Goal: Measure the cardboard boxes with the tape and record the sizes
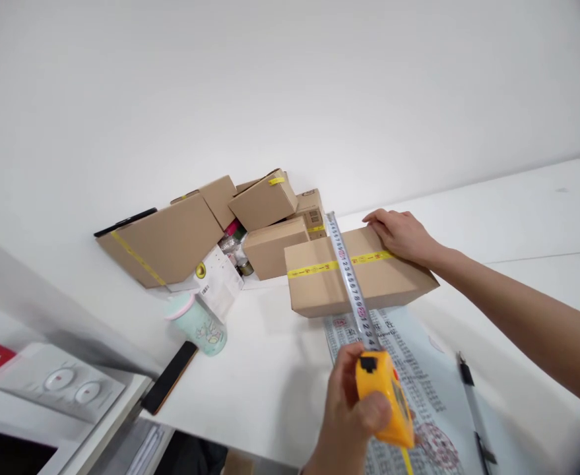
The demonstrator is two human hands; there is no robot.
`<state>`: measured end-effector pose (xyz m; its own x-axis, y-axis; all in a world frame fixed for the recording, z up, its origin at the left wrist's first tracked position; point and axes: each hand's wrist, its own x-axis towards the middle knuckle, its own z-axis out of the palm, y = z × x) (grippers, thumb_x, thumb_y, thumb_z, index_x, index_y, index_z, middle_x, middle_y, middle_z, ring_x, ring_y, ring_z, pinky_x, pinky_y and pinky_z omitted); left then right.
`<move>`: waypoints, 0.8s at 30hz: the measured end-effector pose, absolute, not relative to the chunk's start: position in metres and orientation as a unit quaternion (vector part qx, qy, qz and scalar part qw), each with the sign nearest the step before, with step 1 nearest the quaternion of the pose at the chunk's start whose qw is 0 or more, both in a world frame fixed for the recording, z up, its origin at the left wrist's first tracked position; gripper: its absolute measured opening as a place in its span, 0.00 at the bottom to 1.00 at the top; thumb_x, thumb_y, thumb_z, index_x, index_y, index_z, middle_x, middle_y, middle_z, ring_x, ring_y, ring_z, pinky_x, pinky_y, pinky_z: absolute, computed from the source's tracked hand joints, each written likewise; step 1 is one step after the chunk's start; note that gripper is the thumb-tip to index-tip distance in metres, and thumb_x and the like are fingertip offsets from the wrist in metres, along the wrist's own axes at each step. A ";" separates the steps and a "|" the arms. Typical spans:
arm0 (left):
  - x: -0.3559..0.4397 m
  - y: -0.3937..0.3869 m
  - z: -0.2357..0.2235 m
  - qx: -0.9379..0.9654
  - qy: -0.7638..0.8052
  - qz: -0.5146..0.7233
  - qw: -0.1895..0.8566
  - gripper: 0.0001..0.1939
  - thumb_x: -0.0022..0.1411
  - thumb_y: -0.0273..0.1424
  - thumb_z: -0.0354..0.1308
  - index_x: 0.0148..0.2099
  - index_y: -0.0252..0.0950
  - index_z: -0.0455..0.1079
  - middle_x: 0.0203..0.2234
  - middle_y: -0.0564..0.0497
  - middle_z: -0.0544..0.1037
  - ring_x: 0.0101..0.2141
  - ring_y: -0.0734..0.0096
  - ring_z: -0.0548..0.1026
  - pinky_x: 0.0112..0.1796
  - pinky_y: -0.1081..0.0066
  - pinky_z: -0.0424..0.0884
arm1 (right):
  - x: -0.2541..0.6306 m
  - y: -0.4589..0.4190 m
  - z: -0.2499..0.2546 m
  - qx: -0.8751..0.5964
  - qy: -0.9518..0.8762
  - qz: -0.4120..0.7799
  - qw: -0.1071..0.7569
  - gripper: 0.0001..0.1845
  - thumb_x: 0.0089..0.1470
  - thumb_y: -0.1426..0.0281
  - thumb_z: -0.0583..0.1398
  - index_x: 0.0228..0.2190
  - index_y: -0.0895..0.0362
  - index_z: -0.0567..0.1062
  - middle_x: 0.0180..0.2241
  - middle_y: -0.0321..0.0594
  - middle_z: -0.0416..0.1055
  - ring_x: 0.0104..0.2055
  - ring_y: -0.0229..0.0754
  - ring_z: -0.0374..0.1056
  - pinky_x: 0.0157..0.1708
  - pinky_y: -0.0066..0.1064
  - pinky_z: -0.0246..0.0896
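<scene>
My left hand (345, 417) is wrapped round a yellow tape measure (386, 399). Its silver blade (350, 284) is pulled out and runs away from me, above a brown cardboard box (319, 290) with yellow printed tape along its top. My right hand (402, 234) rests on the far right part of this box, fingers bent over its far edge. Under the near side of the box lies a light blue printed sheet (431, 386). A black and clear pen (475, 409) lies to the right on the sheet. Whether the blade touches the box cannot be made out.
Several cardboard boxes (274, 247) are stacked against the wall at the back left. A mint tumbler (203, 328) with a pink rim and a black flat object (171, 376) stand near the white table's (250, 389) left edge. A white dialled unit (62, 379) is lower left.
</scene>
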<state>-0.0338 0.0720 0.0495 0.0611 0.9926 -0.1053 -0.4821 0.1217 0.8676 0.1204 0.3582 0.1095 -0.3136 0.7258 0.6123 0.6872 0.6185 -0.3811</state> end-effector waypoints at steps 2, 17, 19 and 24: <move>-0.024 0.070 0.038 0.317 0.374 0.561 0.667 0.39 0.44 0.50 0.75 0.54 0.43 0.65 0.45 0.49 0.74 0.32 0.62 0.80 0.34 0.58 0.81 | 0.121 0.357 0.108 -0.407 -0.827 -0.009 0.388 0.24 0.64 0.68 0.45 0.55 0.52 0.72 0.41 0.45 0.79 0.45 0.54 0.71 0.50 0.50 0.60; -0.004 0.071 0.012 0.301 0.351 0.543 0.701 0.40 0.42 0.49 0.77 0.53 0.44 0.63 0.42 0.51 0.73 0.31 0.64 0.80 0.39 0.50 0.80 | 0.124 0.357 0.115 -0.334 -0.893 -0.133 0.271 0.37 0.54 0.80 0.51 0.59 0.41 0.74 0.45 0.45 0.75 0.42 0.50 0.65 0.39 0.40 0.54; -0.003 0.071 0.008 0.297 0.365 0.552 0.688 0.41 0.41 0.48 0.77 0.54 0.43 0.64 0.42 0.51 0.72 0.35 0.64 0.79 0.43 0.52 0.79 | 0.124 0.357 0.115 -0.330 -0.894 -0.142 0.266 0.37 0.54 0.80 0.51 0.59 0.40 0.74 0.44 0.45 0.75 0.42 0.50 0.65 0.39 0.39 0.54; -0.004 0.071 -0.005 0.327 0.381 0.562 0.657 0.42 0.43 0.47 0.77 0.56 0.40 0.65 0.43 0.47 0.72 0.45 0.57 0.74 0.53 0.52 0.71 | 0.124 0.356 0.114 -0.327 -0.892 -0.158 0.270 0.37 0.55 0.81 0.51 0.59 0.40 0.75 0.44 0.45 0.75 0.42 0.50 0.65 0.39 0.39 0.54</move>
